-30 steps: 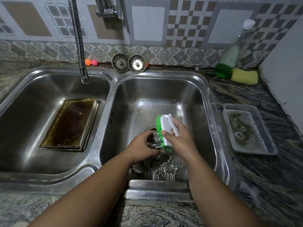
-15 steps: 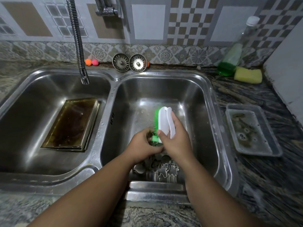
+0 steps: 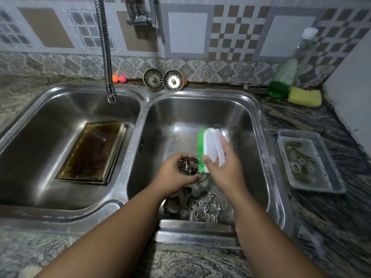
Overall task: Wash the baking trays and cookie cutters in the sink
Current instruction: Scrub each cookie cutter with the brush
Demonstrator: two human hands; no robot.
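Gripping one cookie cutter [image 3: 187,167] in the fingers of the left hand [image 3: 175,174] over the right basin [image 3: 200,115] drain, scrubbing with the brush [image 3: 210,143] clamped in the right hand [image 3: 225,170], now tipped higher than a second ago. Means still mid-scrub: pile of cutters [image 3: 202,207] below, baking trays [image 3: 94,149] waiting in the left basin [image 3: 50,121].

Head view. Over the right basin [image 3: 200,113] of the double sink, my left hand [image 3: 176,175] grips a metal cookie cutter [image 3: 188,168]. My right hand [image 3: 224,169] holds a white scrub brush [image 3: 208,145], its green bristles at the cutter. More cutters [image 3: 202,207] lie on the basin floor below. Stacked baking trays [image 3: 94,151] lie in the left basin [image 3: 50,109].
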